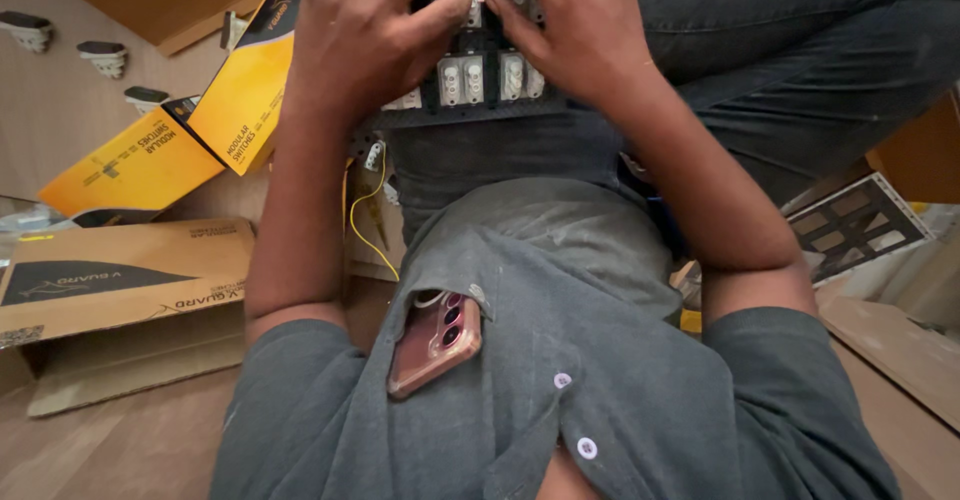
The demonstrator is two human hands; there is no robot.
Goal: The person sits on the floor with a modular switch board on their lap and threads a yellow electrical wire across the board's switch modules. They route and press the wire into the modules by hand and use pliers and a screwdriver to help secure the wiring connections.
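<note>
From the head camera, looking down the person's own chest and lap, both hands work at the top edge of the frame on a dark switch plate (470, 80) fitted with rows of white modular switches (462, 82); the plate rests on the lap over grey trousers. The left hand (365, 35) covers the plate's left part, its thumb pressed onto a white switch in the upper row. The right hand (575, 30) closes in from the other side, fingertips pinched together at the same switch. So each hand's grip is closed on one small module, touching the other.

What could go wrong, as I judge it: the plate has only the lap beneath it, so a hard push could tip it or slide it off the knees. A yellow wire (365, 210) hangs loose below the plate's left corner and could snag a wrist. The phone (435, 345) sits half out of the shirt pocket and may slip if the person leans further.

Room is tight: yellow cartons (200, 125) and a brown cardboard box (120, 280) crowd the left, and an empty switch frame (855, 225) lies near on the right.
</note>
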